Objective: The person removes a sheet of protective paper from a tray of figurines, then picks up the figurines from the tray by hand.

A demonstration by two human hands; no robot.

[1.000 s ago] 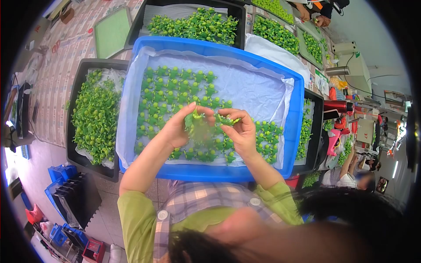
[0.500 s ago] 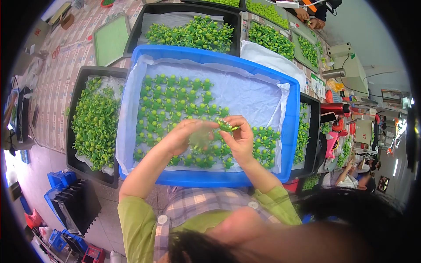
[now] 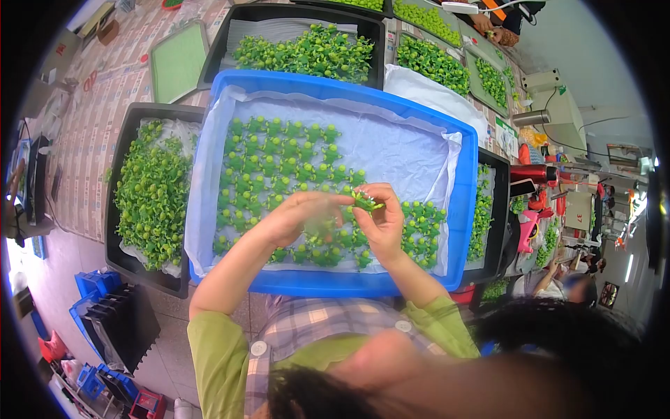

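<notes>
A small green plastic-looking leafy piece (image 3: 367,202) is pinched between the thumb and forefinger of my right hand (image 3: 384,227). My left hand (image 3: 296,218) reaches in from the left, its forefinger stretched to the edge of that piece. Motion smears its other fingers, so their grip is unclear. Both hands are above a blue tray (image 3: 471,202) lined with white sheeting (image 3: 398,150). Rows of similar green pieces (image 3: 289,150), each with a yellow-green ball, lie on the sheeting to the left and along the bottom.
Black bins heaped with green pieces stand to the left (image 3: 150,199) and behind (image 3: 303,56). Another dark bin (image 3: 497,209) adjoins the right side. A flat green tray (image 3: 178,63) lies at the back left. Another person's hands (image 3: 492,31) are at the far right back.
The leafy piece has turned slightly in my right fingers. My left forefinger has shifted a little to the right against it. The trays look unchanged.
</notes>
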